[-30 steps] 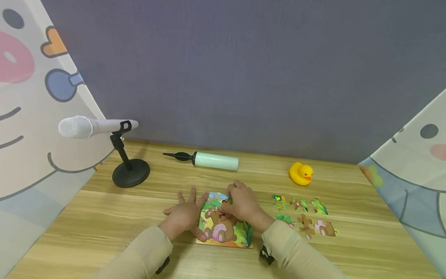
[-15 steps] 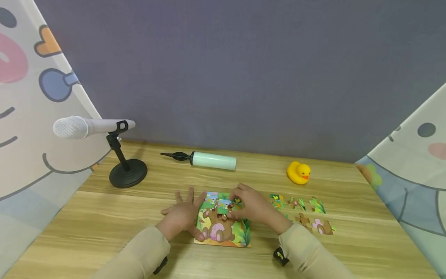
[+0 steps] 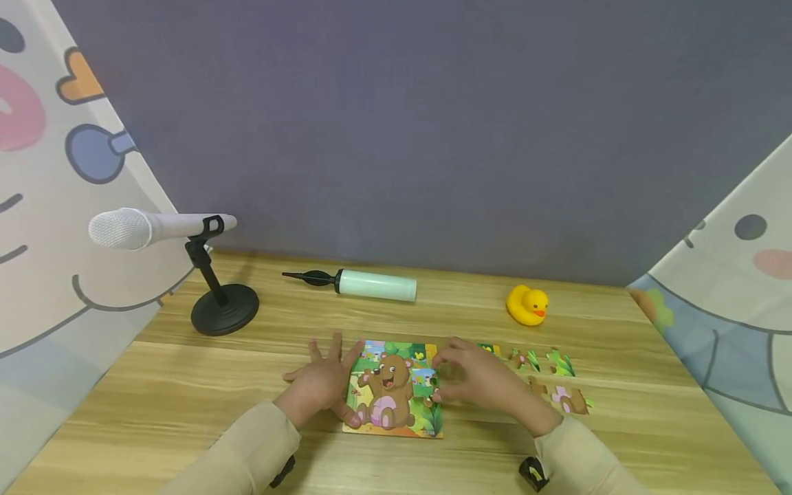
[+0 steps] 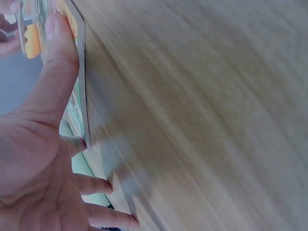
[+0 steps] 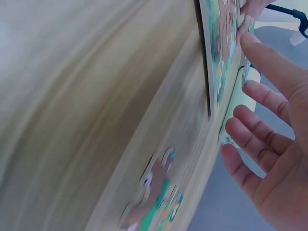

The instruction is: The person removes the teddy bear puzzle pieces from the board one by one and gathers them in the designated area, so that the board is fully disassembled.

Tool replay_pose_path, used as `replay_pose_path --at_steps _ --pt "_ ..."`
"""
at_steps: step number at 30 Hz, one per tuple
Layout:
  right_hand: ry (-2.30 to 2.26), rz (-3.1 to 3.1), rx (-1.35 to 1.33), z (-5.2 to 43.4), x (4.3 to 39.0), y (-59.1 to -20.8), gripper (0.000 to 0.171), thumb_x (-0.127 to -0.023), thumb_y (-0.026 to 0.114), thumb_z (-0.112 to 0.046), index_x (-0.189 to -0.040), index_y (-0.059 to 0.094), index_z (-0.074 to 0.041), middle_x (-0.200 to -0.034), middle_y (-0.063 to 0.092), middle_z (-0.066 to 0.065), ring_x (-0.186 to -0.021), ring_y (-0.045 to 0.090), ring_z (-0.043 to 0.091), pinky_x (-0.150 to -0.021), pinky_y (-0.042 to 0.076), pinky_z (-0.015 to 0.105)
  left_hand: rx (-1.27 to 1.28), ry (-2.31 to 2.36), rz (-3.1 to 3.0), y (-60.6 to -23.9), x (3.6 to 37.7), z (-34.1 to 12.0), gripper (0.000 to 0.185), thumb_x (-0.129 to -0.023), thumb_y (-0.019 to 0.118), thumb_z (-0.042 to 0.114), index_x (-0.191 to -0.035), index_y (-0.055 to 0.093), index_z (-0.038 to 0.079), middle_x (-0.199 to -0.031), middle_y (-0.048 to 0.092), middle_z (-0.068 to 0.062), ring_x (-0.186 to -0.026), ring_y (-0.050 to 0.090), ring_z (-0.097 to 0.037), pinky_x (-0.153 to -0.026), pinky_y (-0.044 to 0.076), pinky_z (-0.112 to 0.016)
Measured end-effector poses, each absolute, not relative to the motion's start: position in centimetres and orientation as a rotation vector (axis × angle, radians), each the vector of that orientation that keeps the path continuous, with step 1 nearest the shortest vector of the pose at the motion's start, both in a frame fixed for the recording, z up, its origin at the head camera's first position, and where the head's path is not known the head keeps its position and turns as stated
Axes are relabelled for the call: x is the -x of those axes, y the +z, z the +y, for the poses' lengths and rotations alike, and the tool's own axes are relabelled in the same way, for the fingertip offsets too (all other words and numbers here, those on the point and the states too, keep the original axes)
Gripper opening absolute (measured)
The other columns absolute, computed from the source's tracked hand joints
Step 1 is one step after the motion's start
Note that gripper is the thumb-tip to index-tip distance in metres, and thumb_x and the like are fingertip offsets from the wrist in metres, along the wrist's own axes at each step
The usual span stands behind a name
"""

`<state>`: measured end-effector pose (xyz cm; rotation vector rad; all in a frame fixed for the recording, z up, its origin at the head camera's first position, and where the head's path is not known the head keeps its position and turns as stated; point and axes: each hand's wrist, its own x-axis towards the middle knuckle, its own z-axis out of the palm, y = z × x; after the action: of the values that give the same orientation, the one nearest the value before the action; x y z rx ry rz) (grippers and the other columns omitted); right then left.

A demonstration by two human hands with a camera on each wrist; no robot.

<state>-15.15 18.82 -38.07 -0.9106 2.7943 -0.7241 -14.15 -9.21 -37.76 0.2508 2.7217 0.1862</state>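
Brown bear pictured on the puzzle (image 3: 383,405), flat on the tabletop (image 3: 185,392), between both hands. Piece (image 3: 423,379) over the puzzle's right side, pinched in the fingers of the right hand (image 3: 479,375); contact with the puzzle unclear. Left hand (image 3: 318,386) at the left edge, fingers straight and spread, thumb on the puzzle. Best, by judgement: level the piece, match scenery, line up tabs, press flat with one fingertip; brace at left against likely sliding. Loose pieces (image 3: 572,401) to the right. Duck (image 3: 528,305), pump (image 3: 379,285), microphone (image 3: 122,229) farther back. Brands, writing: none readable; faint marks on pump, too small to tell.
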Motion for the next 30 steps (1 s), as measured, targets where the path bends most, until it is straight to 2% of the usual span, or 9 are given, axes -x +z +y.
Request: replay_pose_path --at_steps 4,9,12,13,17,20,23,26,30 --pt "-0.728 2.792 0.887 20.2 14.4 -37.8 0.037 -0.08 0.086 -0.04 -0.108 0.07 -0.022 -0.115 0.063 -0.008 -0.097 0.064 0.018 -0.082 0.055 0.039 -0.251 0.195 2.722 -37.8 14.2 -9.2 0.134 -0.052 0.095 0.052 -0.161 0.026 0.016 -0.164 0.015 -0.029 -0.14 0.016 -0.068 -0.075 0.041 -0.086" --pt "-0.773 2.81 0.865 22.2 13.4 -37.5 0.037 -0.081 0.085 -0.042 -0.109 0.069 -0.024 -0.122 0.064 0.0 -0.099 0.064 0.024 -0.079 0.056 0.039 -0.249 0.189 2.718 -37.8 14.2 -9.2 0.134 -0.052 0.094 0.052 -0.161 0.025 0.016 -0.164 0.015 -0.028 -0.14 0.016 -0.068 -0.075 0.041 -0.086" --pt "-0.816 2.811 0.857 23.5 12.6 -37.6 0.038 -0.082 0.083 -0.045 -0.11 0.069 -0.024 -0.119 0.064 0.0 -0.097 0.064 0.022 -0.078 0.057 0.04 -0.247 0.187 2.716 -37.7 14.2 -9.2 0.134 -0.052 0.094 0.052 -0.161 0.025 0.016 -0.164 0.015 -0.028 -0.14 0.016 -0.068 -0.075 0.041 -0.086" --pt "-0.83 2.812 0.858 23.9 12.4 -37.7 0.038 -0.082 0.082 -0.046 -0.11 0.069 -0.024 -0.116 0.064 -0.002 -0.095 0.064 0.02 -0.086 0.056 0.046 -0.248 0.185 2.717 -37.7 14.2 -9.2 0.134 -0.052 0.094 0.052 -0.161 0.025 0.016 -0.164 0.015 -0.028 -0.14 0.016 -0.068 -0.075 0.041 -0.086" --pt "-0.857 2.828 0.891 25.5 11.6 -38.1 0.036 -0.083 0.081 -0.046 -0.109 0.069 -0.025 -0.107 0.06 -0.008 -0.086 0.057 0.009 -0.08 0.056 0.038 -0.254 0.182 2.72 -37.7 14.1 -9.2 0.134 -0.052 0.094 0.052 -0.161 0.025 0.016 -0.164 0.015 -0.029 -0.14 0.017 -0.068 -0.075 0.041 -0.086" --pt "-0.843 2.855 0.879 26.6 11.1 -38.4 0.035 -0.081 0.083 -0.046 -0.108 0.07 -0.027 -0.106 0.061 -0.009 -0.086 0.057 0.01 -0.069 0.053 0.029 -0.259 0.185 2.721 -37.7 14.2 -9.2 0.134 -0.052 0.094 0.052 -0.161 0.025 0.015 -0.164 0.016 -0.029 -0.14 0.017 -0.068 -0.074 0.041 -0.086" --pt "-0.789 2.887 0.833 27.6 10.5 -38.6 0.036 -0.079 0.083 -0.048 -0.108 0.07 -0.03 -0.108 0.063 -0.008 -0.087 0.062 0.014 -0.065 0.051 0.024 -0.263 0.189 2.721 -37.7 14.2 -9.2 0.134 -0.052 0.094 0.052 -0.161 0.026 0.015 -0.164 0.016 -0.029 -0.14 0.017 -0.068 -0.074 0.041 -0.086" --pt "-0.764 2.906 0.827 28.5 10.0 -38.9 0.037 -0.079 0.084 -0.048 -0.107 0.07 -0.031 -0.104 0.062 -0.01 -0.084 0.059 0.009 -0.06 0.047 0.02 -0.264 0.192 2.719 -37.7 14.1 -9.3 0.134 -0.053 0.094 0.052 -0.161 0.026 0.015 -0.164 0.015 -0.029 -0.14 0.017 -0.068 -0.074 0.041 -0.086" --pt "-0.836 2.899 0.957 29.4 9.7 -39.6 0.035 -0.079 0.086 -0.039 -0.107 0.069 -0.027 -0.097 0.058 -0.012 -0.077 0.048 0.003 -0.056 0.041 0.02 -0.26 0.199 2.716 -37.7 14.1 -9.3 0.134 -0.052 0.094 0.051 -0.161 0.025 0.015 -0.164 0.015 -0.029 -0.14 0.016 -0.068 -0.074 0.041 -0.086"
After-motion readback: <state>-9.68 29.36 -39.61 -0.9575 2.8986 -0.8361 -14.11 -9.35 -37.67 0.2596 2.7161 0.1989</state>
